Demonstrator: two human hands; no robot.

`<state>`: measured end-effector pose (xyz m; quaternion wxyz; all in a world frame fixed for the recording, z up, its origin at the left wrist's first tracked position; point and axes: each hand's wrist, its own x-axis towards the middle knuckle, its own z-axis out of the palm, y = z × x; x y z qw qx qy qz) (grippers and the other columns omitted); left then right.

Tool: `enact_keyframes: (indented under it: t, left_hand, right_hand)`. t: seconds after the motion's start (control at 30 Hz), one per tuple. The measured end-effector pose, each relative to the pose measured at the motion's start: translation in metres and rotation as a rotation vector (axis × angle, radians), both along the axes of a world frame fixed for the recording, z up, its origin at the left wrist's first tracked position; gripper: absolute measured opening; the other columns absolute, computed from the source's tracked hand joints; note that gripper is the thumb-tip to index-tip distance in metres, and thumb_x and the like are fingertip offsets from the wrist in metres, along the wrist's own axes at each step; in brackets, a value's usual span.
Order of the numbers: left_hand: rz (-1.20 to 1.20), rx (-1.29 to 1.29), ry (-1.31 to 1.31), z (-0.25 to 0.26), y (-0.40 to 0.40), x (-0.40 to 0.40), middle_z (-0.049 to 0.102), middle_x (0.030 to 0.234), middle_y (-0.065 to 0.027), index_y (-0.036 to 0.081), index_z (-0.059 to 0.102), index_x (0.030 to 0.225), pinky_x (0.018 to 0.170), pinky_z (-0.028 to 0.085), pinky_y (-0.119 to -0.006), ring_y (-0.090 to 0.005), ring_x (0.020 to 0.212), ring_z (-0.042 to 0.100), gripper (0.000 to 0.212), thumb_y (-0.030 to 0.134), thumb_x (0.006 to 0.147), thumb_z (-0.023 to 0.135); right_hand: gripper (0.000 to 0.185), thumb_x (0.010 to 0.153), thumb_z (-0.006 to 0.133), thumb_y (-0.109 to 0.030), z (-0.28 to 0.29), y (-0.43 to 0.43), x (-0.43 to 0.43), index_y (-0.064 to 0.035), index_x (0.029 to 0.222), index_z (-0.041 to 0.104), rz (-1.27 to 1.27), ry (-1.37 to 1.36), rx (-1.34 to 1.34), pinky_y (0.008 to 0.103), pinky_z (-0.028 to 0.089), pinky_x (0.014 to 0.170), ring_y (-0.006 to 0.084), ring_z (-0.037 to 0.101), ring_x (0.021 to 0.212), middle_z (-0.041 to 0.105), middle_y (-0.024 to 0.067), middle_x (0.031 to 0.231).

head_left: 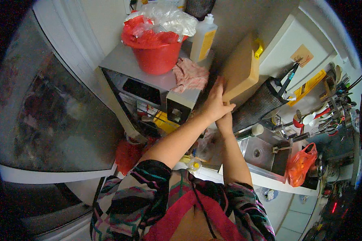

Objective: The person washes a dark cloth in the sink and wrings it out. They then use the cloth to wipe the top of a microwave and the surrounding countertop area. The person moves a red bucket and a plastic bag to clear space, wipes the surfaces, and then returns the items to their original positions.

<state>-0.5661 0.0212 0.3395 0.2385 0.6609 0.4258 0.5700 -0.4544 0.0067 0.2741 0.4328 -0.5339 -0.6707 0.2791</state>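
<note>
My left hand (215, 104) reaches up to the near lower end of a thick tan board (239, 70), which stands on edge against the wall and has a yellow handle (259, 48) at its far corner. Its fingers lie along the board's left side. My right hand (225, 122) is just below, partly behind the left one at the board's bottom end; its fingers are largely hidden. Left of the board, a pink cloth (190, 75), a red plastic basin (157, 57) with plastic bags and a bottle with a yellow label (204, 39) rest on a microwave oven (144, 90).
Right of my hands stands a dark mesh-covered cylinder (256, 104). Beyond are a metal sink (256, 152), a red plastic bag (302, 165) and hanging utensils (315, 117). A small bottle with a yellow cap (195, 164) is close to my chest.
</note>
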Motion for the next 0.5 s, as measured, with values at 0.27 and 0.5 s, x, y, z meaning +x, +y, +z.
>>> enact_keyframes:
  t: [0.27,0.5]
  left_hand:
    - [0.321,0.213,-0.079,0.048,-0.030,-0.081,0.059,0.131,-0.0222,-0.001,0.062,0.123,0.110,0.039,-0.044,-0.0391,0.130,0.051,0.040,0.005,0.083,0.066]
    - [0.351,0.274,-0.437,0.064,-0.049,-0.107,0.058,0.129,-0.0143,0.000,0.059,0.122,0.102,0.046,-0.036,-0.0257,0.116,0.058,0.033,0.000,0.089,0.065]
  right_hand:
    - [0.052,0.083,0.072,-0.003,0.062,-0.082,-0.018,-0.0045,0.133,0.057,0.064,-0.134,0.311,0.0404,0.044,0.107,0.0353,0.056,0.127,0.055,0.0179,0.142]
    - [0.057,0.089,0.067,-0.031,0.129,0.010,-0.125,-0.0195,0.143,0.053,0.088,-0.431,0.456,0.0548,0.027,0.117,0.0419,0.033,0.145,0.039,0.0178,0.155]
